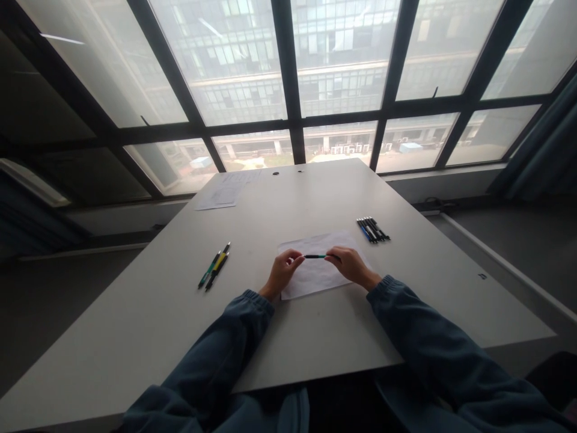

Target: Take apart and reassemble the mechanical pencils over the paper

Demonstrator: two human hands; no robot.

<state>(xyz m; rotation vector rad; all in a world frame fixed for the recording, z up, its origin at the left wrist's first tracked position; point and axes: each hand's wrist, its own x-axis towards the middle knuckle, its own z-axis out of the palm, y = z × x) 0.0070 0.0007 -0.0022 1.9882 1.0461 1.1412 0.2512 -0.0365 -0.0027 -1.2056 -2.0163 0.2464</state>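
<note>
A pale grey surface (406, 313) stands before tall, dark-framed windows (252, 72). In the head view, a slim pen (314, 256), dark with a green middle, is held level just above a white sheet (315, 279) at about the middle of the surface. The left hand (283, 270) pinches one end and the right hand (350, 264) the other, fingers curled, wrists low over the sheet. A row of dark pens (373, 230) lies toward the right edge, two pens (215, 266) toward the left.
</note>
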